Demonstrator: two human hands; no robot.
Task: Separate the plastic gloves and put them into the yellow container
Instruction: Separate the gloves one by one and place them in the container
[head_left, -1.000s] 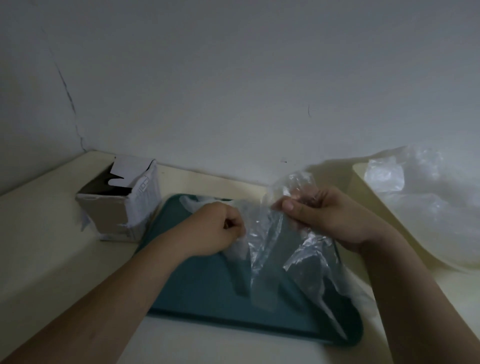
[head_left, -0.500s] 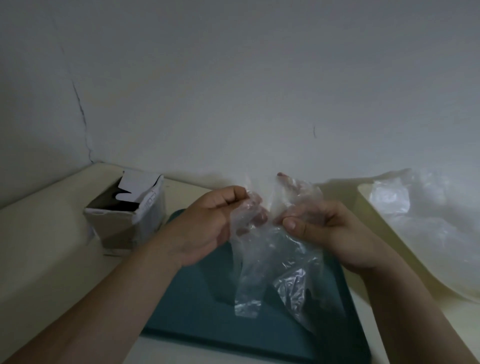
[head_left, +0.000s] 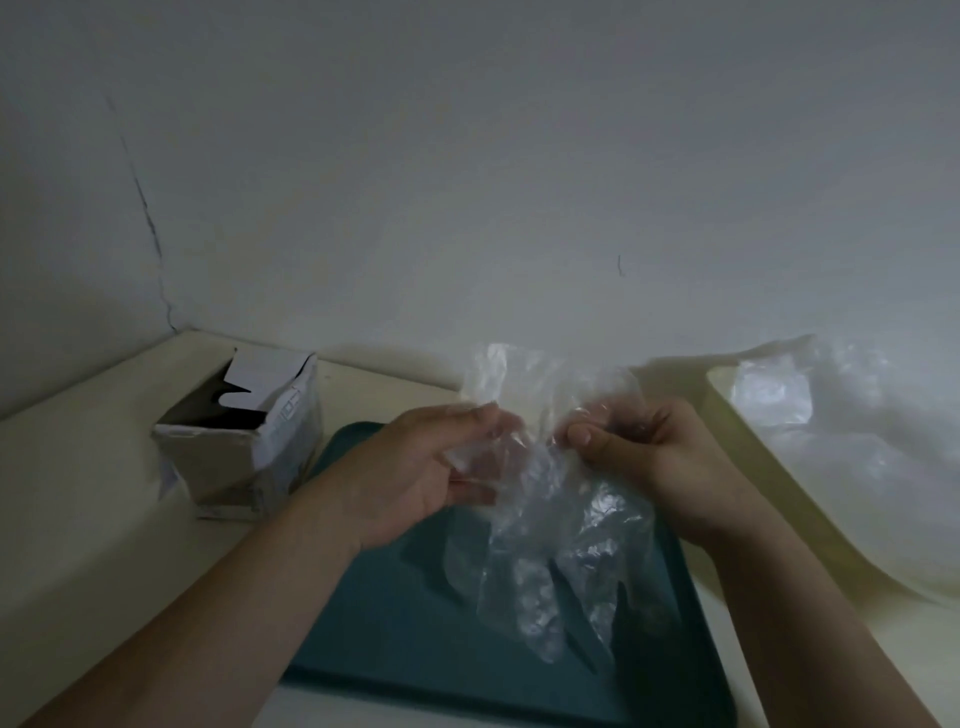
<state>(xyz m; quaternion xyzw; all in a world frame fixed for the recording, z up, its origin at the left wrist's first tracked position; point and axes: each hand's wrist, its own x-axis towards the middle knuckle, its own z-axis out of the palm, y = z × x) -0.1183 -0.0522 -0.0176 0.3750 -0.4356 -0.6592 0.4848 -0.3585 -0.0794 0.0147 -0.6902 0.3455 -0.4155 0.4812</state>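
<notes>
Two hands: yours, close together above the teal tray, sharing one clump of film.
Left hand: your fingers curl round the clump's left edge, partly seen through the plastic.
Right hand: your thumb and curled fingers pinch the right edge.
Plastic gloves: crumpled and clear, hanging from both grips over the tray; whether the lower tips touch it, you cannot tell.
Table: cream, bearing the tray.
Yellow container: on your right, near the tray, with more clear plastic piled inside.
Cardboard box: open-topped, left of the tray.
</notes>
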